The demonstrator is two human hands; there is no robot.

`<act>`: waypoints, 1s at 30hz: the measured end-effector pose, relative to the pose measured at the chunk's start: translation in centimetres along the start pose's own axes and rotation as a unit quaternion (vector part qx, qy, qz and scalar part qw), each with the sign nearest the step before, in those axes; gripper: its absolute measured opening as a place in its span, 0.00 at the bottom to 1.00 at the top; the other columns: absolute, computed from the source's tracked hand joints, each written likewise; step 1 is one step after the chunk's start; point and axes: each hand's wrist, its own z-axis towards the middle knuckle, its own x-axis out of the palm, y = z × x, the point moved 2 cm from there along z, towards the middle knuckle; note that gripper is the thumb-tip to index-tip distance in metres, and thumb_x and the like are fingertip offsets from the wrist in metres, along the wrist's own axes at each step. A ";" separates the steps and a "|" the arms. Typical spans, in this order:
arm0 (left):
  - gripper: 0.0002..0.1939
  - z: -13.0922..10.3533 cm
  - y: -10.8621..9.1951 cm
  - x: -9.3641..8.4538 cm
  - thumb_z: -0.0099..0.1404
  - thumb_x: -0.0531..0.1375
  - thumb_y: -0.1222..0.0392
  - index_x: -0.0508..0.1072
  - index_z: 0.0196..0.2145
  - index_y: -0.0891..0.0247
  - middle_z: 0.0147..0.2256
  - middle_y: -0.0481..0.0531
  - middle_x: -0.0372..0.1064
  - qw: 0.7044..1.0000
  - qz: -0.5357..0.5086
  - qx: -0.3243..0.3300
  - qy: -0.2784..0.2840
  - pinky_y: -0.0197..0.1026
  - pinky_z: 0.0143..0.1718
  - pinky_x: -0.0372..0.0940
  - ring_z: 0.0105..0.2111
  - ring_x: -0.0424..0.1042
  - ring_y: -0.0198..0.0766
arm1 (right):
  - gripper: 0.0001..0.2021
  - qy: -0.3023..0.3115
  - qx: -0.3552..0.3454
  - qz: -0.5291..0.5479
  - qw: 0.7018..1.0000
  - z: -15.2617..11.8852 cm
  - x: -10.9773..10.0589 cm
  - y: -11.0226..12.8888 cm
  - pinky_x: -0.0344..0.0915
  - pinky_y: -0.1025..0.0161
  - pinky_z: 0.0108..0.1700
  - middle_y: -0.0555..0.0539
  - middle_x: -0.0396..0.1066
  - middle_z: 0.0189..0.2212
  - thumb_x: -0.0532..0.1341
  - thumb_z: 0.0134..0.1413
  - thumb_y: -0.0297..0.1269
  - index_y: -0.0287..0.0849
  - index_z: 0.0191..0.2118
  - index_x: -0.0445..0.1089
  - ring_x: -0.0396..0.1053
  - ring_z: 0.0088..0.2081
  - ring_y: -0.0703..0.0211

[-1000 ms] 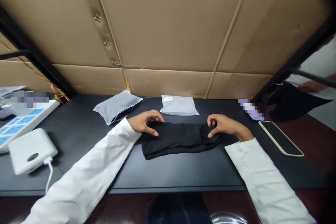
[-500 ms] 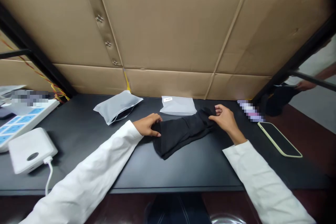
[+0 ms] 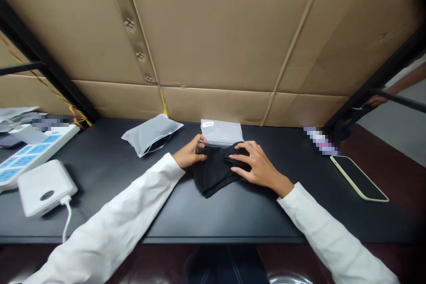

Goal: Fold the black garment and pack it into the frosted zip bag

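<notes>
A black cloth piece (image 3: 213, 171), perhaps a garment, lies partly folded on the black tabletop in front of me. My left hand (image 3: 193, 151) pinches its upper left corner between thumb and fingers. Over its right part curves my right hand (image 3: 258, 165), gripping the folded-over end with fingers somewhat apart and fingertips on the fabric. That hand hides the cloth's right side. Just behind the cloth lies a flat frosted bag (image 3: 222, 132) with a small white label. To the left rests another frosted bag (image 3: 151, 134), its mouth gaping toward me.
On the left are a white power bank (image 3: 46, 188) with a cable and a power strip (image 3: 36, 153). A phone (image 3: 359, 177) with a pale case lies at right, near a blurred-out packet (image 3: 321, 140). A cardboard wall (image 3: 216, 31) closes the back; another person's arm (image 3: 404, 82) shows beyond.
My right hand has moved left, bringing the cloth's right end over onto the rest, so the cloth is shorter. My left hand keeps its hold on the left corner.
</notes>
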 end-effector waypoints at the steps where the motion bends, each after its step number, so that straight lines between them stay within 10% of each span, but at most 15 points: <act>1: 0.25 0.0 -0.1 0.2 0.47 0.67 0.62 0.59 0.40 0.59 0.32 0.46 0.69 0.997 -0.069 -0.024 -0.015 0.39 0.30 0.65 0.28 0.71 0.37 | 0.17 0.013 0.005 0.010 1.000 0.0 -0.2 -0.1 0.62 0.45 0.54 0.41 0.67 0.52 0.62 0.58 0.48 0.49 0.51 0.74 0.63 0.52 0.46; 5: 0.26 -0.2 -0.7 1.4 0.48 0.70 0.59 0.61 0.41 0.59 0.31 0.44 0.70 0.959 -0.250 -0.073 -0.112 0.35 0.27 0.65 0.25 0.72 0.33 | 0.19 0.076 -0.007 0.086 0.993 0.1 -0.5 0.6 0.61 0.48 0.56 0.42 0.67 0.52 0.60 0.60 0.48 0.50 0.55 0.71 0.64 0.53 0.49; 8: 0.22 -0.5 -1.5 2.9 0.56 0.68 0.53 0.65 0.43 0.60 0.36 0.51 0.75 0.964 -0.261 -0.004 -0.051 0.44 0.42 0.70 0.37 0.76 0.41 | 0.15 0.090 0.008 0.168 0.982 0.3 0.0 0.9 0.65 0.54 0.52 0.43 0.71 0.45 0.52 0.67 0.40 0.46 0.45 0.76 0.67 0.48 0.53; 14: 0.18 -1.7 -1.8 5.7 0.64 0.63 0.53 0.72 0.50 0.60 0.56 0.59 0.68 0.967 0.121 0.190 0.121 0.54 0.64 0.53 0.60 0.63 0.47 | 0.17 -0.087 0.266 0.211 0.937 0.2 0.2 -1.7 0.66 0.57 0.45 0.45 0.76 0.38 0.52 0.64 0.46 0.43 0.35 0.74 0.72 0.40 0.53; 22: 0.32 -2.3 -1.1 7.5 0.64 0.62 0.50 0.60 0.62 0.61 0.63 0.63 0.57 0.893 0.276 0.313 0.166 0.58 0.67 0.48 0.65 0.55 0.51 | 0.40 0.029 0.341 0.167 0.925 -0.6 0.5 -3.8 0.67 0.52 0.47 0.37 0.73 0.48 0.71 0.36 0.60 0.41 0.54 0.70 0.72 0.42 0.47; 26: 0.16 -0.5 -0.7 5.2 0.67 0.55 0.60 0.67 0.52 0.62 0.51 0.63 0.69 0.882 0.312 0.348 0.058 0.55 0.60 0.60 0.57 0.64 0.50 | 0.54 0.044 0.374 0.256 0.890 -1.0 0.6 -4.1 0.70 0.52 0.45 0.36 0.70 0.52 0.77 0.23 0.50 0.40 0.62 0.61 0.73 0.40 0.51; 30: 0.15 2.7 0.6 0.9 0.64 0.58 0.61 0.69 0.49 0.63 0.53 0.64 0.66 0.872 0.398 0.273 -0.079 0.57 0.61 0.56 0.59 0.61 0.53 | 0.37 0.088 0.339 0.430 0.832 -0.6 0.2 -3.6 0.70 0.54 0.48 0.42 0.75 0.44 0.77 0.25 0.41 0.40 0.49 0.73 0.73 0.44 0.49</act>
